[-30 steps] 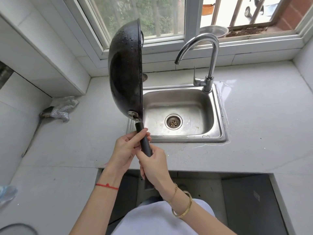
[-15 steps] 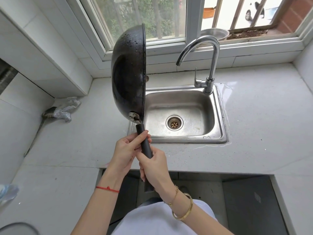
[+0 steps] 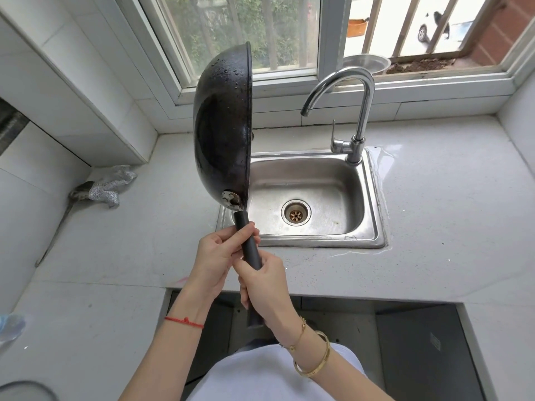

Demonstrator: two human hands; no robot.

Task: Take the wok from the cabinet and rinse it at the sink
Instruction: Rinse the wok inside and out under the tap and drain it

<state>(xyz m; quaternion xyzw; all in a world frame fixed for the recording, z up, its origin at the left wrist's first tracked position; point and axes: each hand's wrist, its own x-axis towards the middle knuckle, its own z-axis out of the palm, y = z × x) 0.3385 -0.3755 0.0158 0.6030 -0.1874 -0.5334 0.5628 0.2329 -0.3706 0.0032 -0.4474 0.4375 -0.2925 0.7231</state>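
we are gripping the wok [image 3: 221,125] handle with both our left hand [image 3: 215,256] and right hand [image 3: 265,280], fingers curled round it, holding it on edge over the sink [image 3: 373,198] left rim.

We find a home kitchen. A stainless steel sink [image 3: 304,198] with a drain is set into a pale speckled stone surface [image 3: 448,212], with a chrome gooseneck tap [image 3: 357,111] at its back edge. White tiles cover the walls. A barred window [image 3: 405,30] behind the sink faces trees and a parked car. A crumpled cloth [image 3: 108,186] lies in the left corner
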